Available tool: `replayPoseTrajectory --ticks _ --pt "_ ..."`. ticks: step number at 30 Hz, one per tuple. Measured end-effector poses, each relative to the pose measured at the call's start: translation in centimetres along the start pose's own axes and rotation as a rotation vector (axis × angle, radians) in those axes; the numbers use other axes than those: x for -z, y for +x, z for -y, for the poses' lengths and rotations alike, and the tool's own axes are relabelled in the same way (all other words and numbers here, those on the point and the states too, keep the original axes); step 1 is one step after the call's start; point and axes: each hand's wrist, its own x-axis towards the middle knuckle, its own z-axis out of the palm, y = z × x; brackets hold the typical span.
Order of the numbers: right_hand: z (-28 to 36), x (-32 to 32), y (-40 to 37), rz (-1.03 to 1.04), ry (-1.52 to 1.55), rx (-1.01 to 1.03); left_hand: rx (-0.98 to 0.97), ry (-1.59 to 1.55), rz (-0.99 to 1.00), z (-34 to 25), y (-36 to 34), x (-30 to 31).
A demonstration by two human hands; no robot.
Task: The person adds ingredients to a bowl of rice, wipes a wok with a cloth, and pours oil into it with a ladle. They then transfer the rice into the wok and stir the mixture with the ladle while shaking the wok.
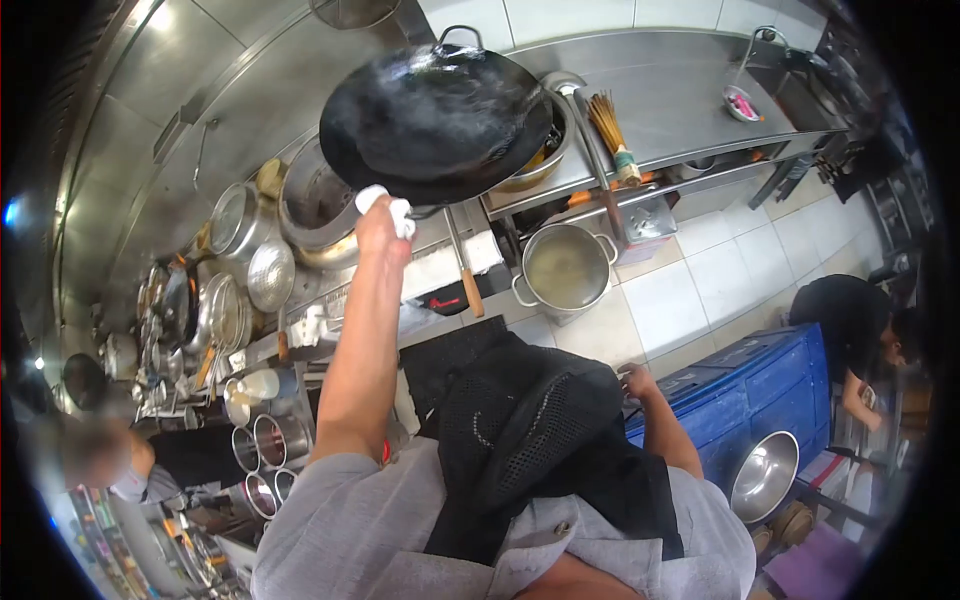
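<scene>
A large black wok (430,120), shiny and giving off wisps of steam, is held up over the counter. With a white cloth (398,212) round its near handle, my left hand (378,225) grips it, the arm stretched out. My right hand (632,380) hangs low beside the blue bins (740,390); its fingers look bent, and whatever they may hold is too small to make out. Under the wok's right edge is a metal pot (545,175) with a ladle (565,85) across it. A bamboo brush (612,135) lies to its right.
A two-handled pot of cloudy liquid (566,268) stands below the counter (670,90). Strainers (271,275) and pans crowd the left. A steel bowl (765,476) rests near the bins. One person (845,320) bends at the right; another (140,470) is at the left.
</scene>
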Motion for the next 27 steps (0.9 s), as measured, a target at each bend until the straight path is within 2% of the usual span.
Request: replayPoseTrajectory --ticks 1,3,4,6,8,10,12,14,16,19,20,22,26,27 --pt "0.7 -0.3 -0.9 0.003 -0.095 0.061 0.039 0.005 0.123 0.3 0.6 1.0" --pt "1.1 -1.2 -2.3 0.021 -0.376 0.219 0.143 -0.157 0.186 0.8 1.2 2.7" --pt "1.7 -1.7 -3.0 0.003 -0.386 0.219 0.184 -0.239 0.212 0.6 1.4 3.5" --pt "3.0 -3.4 -4.8 -0.032 -0.312 0.084 0.266 -0.326 0.267 0.1 2.7 6.0" --pt "3.3 -5.2 -5.5 -0.056 -0.44 0.092 0.328 -0.379 0.22 -1.0 4.1 8.7" --pt "4.7 -7.5 -6.5 -0.109 -0.235 -0.039 0.374 -0.39 0.333 -1.0 6.9 12.2" --pt "6.6 -10.5 -7.3 -0.124 -0.267 -0.041 0.384 -0.396 0.307 -1.2 9.7 15.5" --pt "9.0 -13.6 -8.0 -0.131 -0.297 -0.033 0.354 -0.347 0.173 -1.8 12.3 18.2" --pt "11.8 -16.8 -8.9 -0.118 -0.423 0.028 0.33 -0.311 0.148 -2.6 14.6 20.7" --pt "13.8 -20.3 -9.4 -0.087 -0.365 0.107 0.29 -0.2 0.059 -3.3 17.9 23.4" --pt "14.1 -20.7 -8.9 -0.085 -0.372 0.107 0.29 -0.205 0.055 -3.3 19.0 24.0" --pt "14.4 -22.0 -8.4 0.0 -0.458 0.334 0.272 -0.184 0.047 -2.9 21.7 25.1" --pt "18.5 -23.1 -6.1 0.084 -0.452 0.291 0.275 -0.26 -0.004 -2.2 26.3 25.6" --pt "19.3 -23.3 -4.7 0.04 -0.484 0.34 0.285 -0.292 -0.022 -2.4 27.3 25.3"
